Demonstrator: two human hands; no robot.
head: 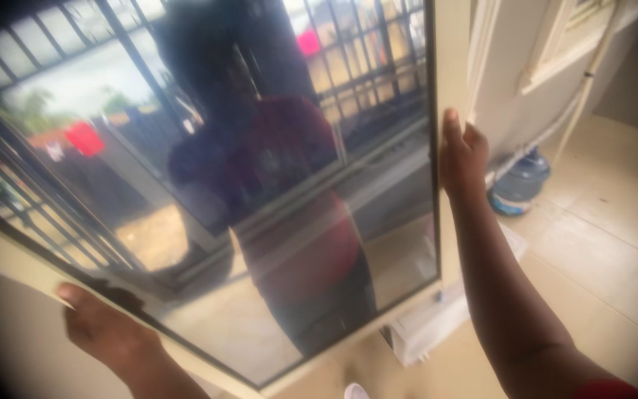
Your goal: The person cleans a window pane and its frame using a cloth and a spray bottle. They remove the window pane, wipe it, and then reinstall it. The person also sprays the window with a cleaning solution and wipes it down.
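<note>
I see a home's porch or entry: pale tiled floor [599, 244], cream wall with window trim [555, 52] far right, a blue water jug [520, 185] standing against it. The framed glass pane [208, 185] reflects iron security bars and laundry hanging in a yard.

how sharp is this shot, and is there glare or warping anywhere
Head view: soft and blurred throughout; the glass pane mirrors railings and a person instead of showing through, with pale washed-out patches; corners darken and straight edges bow, as with a wide lens. Left hand and right hand on the cream frame are dim and smeared.
</note>
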